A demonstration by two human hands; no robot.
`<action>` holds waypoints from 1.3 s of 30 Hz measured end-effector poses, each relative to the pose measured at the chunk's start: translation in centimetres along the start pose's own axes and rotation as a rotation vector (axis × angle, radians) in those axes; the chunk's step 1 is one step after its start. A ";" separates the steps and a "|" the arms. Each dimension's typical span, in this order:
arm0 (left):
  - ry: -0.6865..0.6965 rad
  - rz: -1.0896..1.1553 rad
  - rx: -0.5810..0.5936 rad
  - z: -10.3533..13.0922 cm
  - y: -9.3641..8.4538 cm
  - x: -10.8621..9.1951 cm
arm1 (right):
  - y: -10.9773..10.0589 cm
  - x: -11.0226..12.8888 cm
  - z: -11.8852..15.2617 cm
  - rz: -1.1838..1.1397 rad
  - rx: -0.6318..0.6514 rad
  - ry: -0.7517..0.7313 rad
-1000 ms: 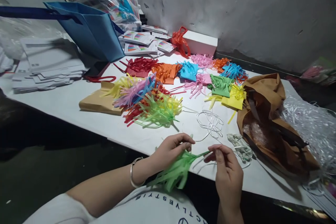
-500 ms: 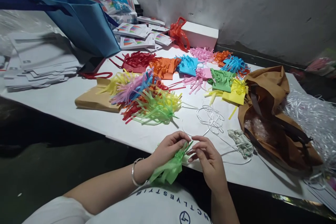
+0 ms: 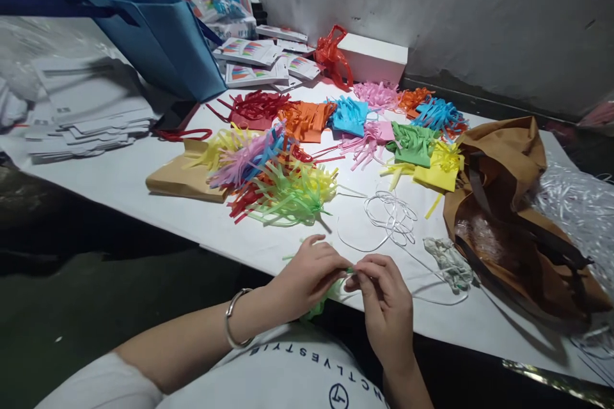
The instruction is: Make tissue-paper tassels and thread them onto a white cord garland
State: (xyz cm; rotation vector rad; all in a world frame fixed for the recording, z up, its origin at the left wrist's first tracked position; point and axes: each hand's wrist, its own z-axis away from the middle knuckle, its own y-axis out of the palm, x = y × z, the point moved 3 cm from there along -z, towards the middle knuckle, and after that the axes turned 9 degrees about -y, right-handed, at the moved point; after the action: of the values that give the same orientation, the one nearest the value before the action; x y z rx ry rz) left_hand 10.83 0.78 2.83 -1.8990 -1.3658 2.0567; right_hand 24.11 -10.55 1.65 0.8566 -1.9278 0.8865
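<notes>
Over the table's front edge, my left hand (image 3: 319, 271) is closed with its fingertips pinching the twisted end of a green tissue paper tassel (image 3: 316, 311). Most of the tassel hangs below that palm, largely hidden by the hand. My right hand (image 3: 387, 307) meets it from the right, thumb and fingers closed on the same twisted tip. Just beyond my hands lies a loose coil of white string (image 3: 391, 217). Farther back to the left is a pile of fringed tassels, with a light green tassel (image 3: 295, 198) at its near side.
Several folded, fringed paper pieces, among them a yellow one (image 3: 436, 176), spread across the white table (image 3: 268, 239). A brown bag (image 3: 499, 160) slumps at right beside a crumpled cloth (image 3: 448, 262). A blue bag (image 3: 158, 45), white packets (image 3: 91, 102) and a white box (image 3: 374, 57) stand behind.
My left hand has turned palm down over the green tassel, covering most of it. My right hand's fingers have come together with the left's at the tassel's tip.
</notes>
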 end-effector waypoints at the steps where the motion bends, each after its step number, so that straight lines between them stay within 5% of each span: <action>1: -0.063 0.081 0.005 -0.1 0.2 0.2 | -0.2 -0.1 0.1 -0.016 -0.050 0.023; 4: -0.304 0.473 -0.006 -0.2 0.7 1.2 | -1.3 -0.4 0.4 0.082 -0.171 0.086; 8: -0.488 0.980 0.077 -0.1 1.3 1.7 | -1.5 0.0 0.5 0.228 -0.008 0.043; 12: -0.518 1.205 0.139 -0.1 1.9 1.3 | -0.6 1.3 0.2 0.219 0.052 -0.048; 39: -0.467 1.121 0.097 0.0 2.2 1.7 | 0.0 1.8 0.2 0.232 0.034 0.018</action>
State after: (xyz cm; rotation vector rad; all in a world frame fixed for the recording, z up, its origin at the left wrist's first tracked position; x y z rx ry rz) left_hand 11.48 0.37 0.21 -2.5447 -0.0497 3.0535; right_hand 23.27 -11.08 3.12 0.6494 -2.0290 1.0624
